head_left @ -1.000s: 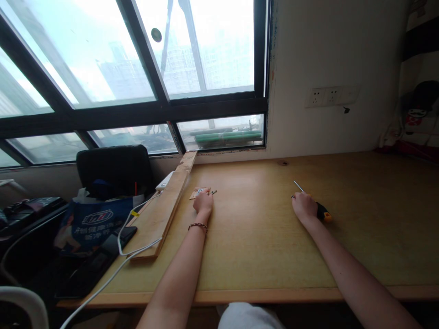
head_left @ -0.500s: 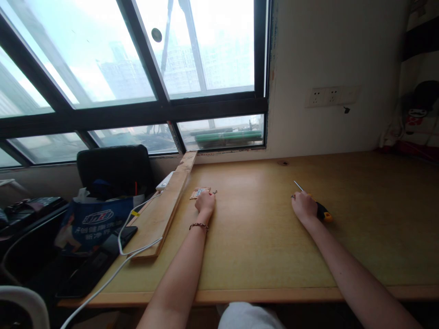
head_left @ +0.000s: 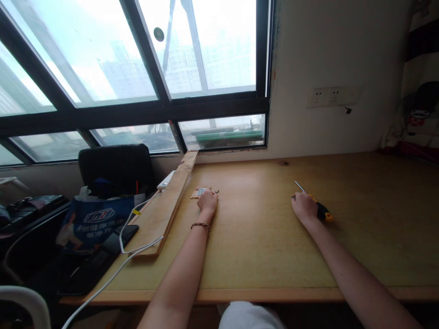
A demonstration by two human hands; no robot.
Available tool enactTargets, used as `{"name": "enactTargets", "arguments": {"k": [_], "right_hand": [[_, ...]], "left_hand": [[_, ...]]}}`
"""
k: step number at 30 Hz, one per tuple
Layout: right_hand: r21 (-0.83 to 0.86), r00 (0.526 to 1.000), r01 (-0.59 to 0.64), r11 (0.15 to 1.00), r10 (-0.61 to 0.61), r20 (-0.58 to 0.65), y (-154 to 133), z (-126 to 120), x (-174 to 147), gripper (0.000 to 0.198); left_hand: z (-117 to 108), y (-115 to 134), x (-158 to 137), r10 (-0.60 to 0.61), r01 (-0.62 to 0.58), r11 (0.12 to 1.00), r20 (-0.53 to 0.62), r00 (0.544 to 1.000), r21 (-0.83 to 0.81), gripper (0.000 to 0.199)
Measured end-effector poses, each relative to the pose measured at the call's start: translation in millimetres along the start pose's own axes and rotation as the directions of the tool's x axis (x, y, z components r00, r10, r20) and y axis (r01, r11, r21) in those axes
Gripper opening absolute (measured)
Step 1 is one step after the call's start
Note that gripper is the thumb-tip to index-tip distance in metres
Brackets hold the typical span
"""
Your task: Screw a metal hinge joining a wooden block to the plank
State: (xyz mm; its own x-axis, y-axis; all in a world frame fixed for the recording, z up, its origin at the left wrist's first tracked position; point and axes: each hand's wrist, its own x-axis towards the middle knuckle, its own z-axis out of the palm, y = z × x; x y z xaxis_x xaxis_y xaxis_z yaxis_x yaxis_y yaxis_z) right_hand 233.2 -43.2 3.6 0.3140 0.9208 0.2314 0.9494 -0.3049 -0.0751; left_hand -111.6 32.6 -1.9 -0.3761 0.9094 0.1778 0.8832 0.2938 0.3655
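My left hand (head_left: pixel 207 202) is closed in a fist on the tabletop, with a small dark metallic bit (head_left: pixel 216 192) poking out at its fingertips; what it is cannot be made out. Just beyond that hand lies a small flat wooden piece (head_left: pixel 195 193) bearing a grey, patterned plate, partly covered by the fist. My right hand (head_left: pixel 303 205) is also closed, and a tiny dark item (head_left: pixel 293 197) shows at its fingers. A screwdriver (head_left: pixel 324 213) with a black and yellow handle runs behind this hand, its thin shaft pointing away; the hand hides its middle.
On the left of the wooden table (head_left: pixel 254 256), a long board (head_left: pixel 161 214) lies beside a white power strip (head_left: pixel 166 180), with a white cable (head_left: pixel 120 237) across it. A black chair (head_left: pixel 115 167) and a blue bag (head_left: pixel 99 224) stand farther left. Wall sockets (head_left: pixel 325 96) are at the back.
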Motion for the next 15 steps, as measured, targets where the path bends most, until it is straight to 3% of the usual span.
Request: {"name": "enactTargets", "arguments": {"k": [15], "right_hand": [[-0.04,0.993,0.053,0.998,-0.057,-0.105,-1.5,-0.5,-2.6,0.026]], "left_hand": [[5.7,-0.4,1.7,0.005,-0.005,1.0,-0.007,1.0,0.012,0.025]]}}
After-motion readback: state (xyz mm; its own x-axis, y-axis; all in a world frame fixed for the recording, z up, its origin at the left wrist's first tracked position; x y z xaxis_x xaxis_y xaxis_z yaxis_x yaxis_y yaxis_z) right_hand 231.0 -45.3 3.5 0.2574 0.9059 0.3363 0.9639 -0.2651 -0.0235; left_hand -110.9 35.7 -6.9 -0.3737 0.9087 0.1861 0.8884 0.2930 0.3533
